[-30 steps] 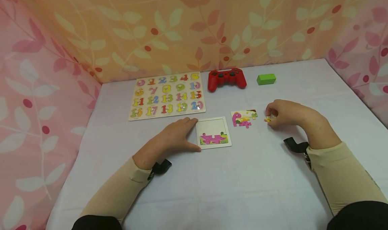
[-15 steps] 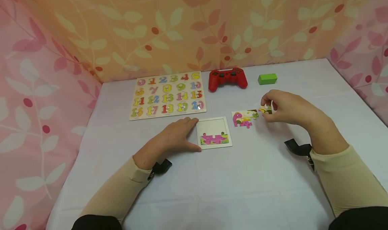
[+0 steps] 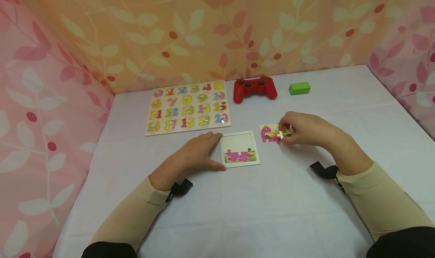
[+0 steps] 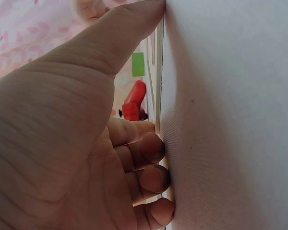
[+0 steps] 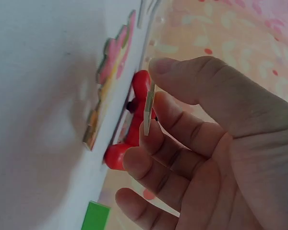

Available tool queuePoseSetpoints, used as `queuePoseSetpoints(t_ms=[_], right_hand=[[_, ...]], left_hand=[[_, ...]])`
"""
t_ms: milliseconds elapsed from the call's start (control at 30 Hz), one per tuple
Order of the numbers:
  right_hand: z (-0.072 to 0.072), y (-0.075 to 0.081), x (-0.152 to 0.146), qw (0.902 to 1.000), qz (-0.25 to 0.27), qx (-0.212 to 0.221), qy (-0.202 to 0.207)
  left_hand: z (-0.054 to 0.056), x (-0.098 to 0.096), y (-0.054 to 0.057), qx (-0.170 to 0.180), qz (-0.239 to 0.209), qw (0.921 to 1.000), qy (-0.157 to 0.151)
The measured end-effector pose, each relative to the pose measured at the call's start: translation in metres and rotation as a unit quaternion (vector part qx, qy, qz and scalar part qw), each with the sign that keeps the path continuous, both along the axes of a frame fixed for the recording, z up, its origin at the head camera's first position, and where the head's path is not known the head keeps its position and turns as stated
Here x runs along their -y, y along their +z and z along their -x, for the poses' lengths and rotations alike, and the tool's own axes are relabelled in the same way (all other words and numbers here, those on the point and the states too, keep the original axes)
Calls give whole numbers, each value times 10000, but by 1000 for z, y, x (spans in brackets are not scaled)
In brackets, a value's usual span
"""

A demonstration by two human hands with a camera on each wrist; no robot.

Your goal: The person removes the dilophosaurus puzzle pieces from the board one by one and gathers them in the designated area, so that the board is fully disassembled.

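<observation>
My left hand (image 3: 195,154) rests on the table, thumb and index finger spread against the left side of a small white puzzle tray (image 3: 236,140). Pink and green jigsaw pieces (image 3: 240,156) fill the tray's lower part. Right of the tray lies a joined section of jigsaw (image 3: 266,132) with a pink dinosaur. My right hand (image 3: 310,129) is over this section's right end and pinches a jigsaw piece (image 5: 148,112) between thumb and fingers. In the right wrist view that piece is edge-on and apart from the section on the table.
A wooden number puzzle board (image 3: 187,107) lies at the back left. Beside it are a red game controller (image 3: 255,88) and a green block (image 3: 299,88). Floral curtains (image 3: 217,31) hang behind and at both sides of the white-covered table (image 3: 258,212).
My right hand has lifted the jigsaw piece, turned it and brought it left over the dinosaur section. My left hand has stayed at the tray.
</observation>
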State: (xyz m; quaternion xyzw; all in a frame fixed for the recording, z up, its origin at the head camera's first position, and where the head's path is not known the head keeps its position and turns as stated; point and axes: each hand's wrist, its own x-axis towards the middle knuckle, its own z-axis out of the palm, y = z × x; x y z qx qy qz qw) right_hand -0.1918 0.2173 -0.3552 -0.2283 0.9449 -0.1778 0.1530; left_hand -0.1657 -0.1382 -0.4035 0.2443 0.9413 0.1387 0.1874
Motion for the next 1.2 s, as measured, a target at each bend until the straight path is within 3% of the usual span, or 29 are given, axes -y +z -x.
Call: queuePoseSetpoints(t_ms=[367,800,1200], right_hand=[[11,-17,-9,9999,-8,137,17],[14,-17,-10,9999,-85,60,-84],[19,-24,-15,9991,158,218,-331]], left_hand=[[-1,-1,-2,-26,7,10000,53],[-1,-1,1,-59,-34,10000,-20],[-1,0,0,-10,-44,10000,61]])
